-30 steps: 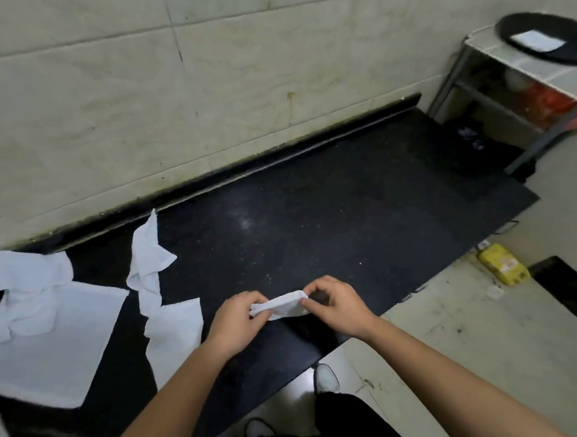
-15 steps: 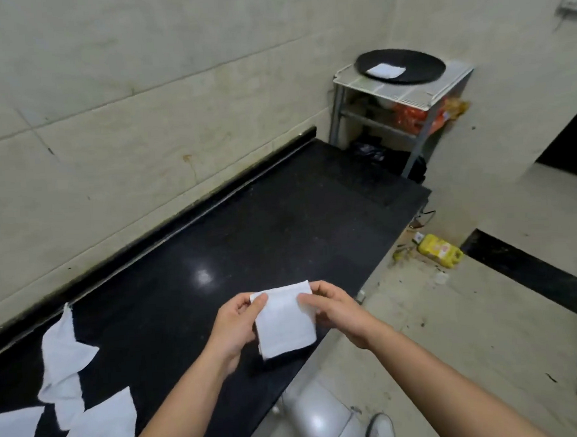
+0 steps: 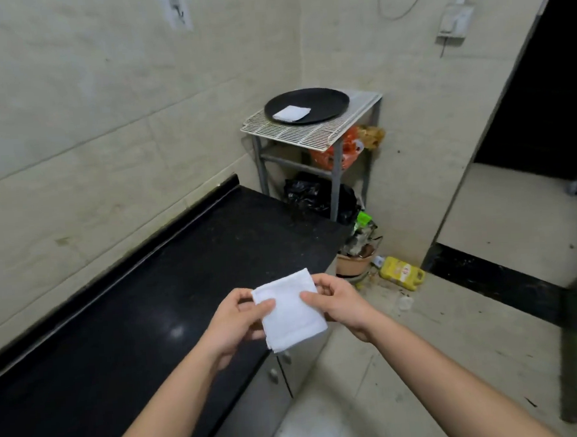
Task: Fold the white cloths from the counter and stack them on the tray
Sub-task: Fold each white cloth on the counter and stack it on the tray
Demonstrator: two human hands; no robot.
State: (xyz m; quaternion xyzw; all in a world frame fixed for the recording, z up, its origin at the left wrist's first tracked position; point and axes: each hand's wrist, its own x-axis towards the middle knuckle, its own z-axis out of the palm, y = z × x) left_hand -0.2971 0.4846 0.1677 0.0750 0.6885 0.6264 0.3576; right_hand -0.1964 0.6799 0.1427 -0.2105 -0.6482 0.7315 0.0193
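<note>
I hold a small folded white cloth (image 3: 291, 311) between both hands over the front edge of the black counter (image 3: 151, 314). My left hand (image 3: 237, 321) pinches its left side and my right hand (image 3: 339, 303) pinches its right side. Ahead, a round black tray (image 3: 320, 103) rests on a white wire rack (image 3: 309, 132), and one folded white cloth (image 3: 290, 112) lies on the tray. The unfolded cloths on the counter are out of view.
Under the rack sit orange bags (image 3: 340, 152) and a black bag (image 3: 313, 196). A pot of clutter (image 3: 355, 258) and a yellow bottle (image 3: 402, 272) lie on the floor by the counter's end. A dark doorway (image 3: 543, 101) opens at right.
My view has swung right toward the rack, so the loose cloths on the counter have left the frame. The folded cloth stays held in both hands, now flat and facing me.
</note>
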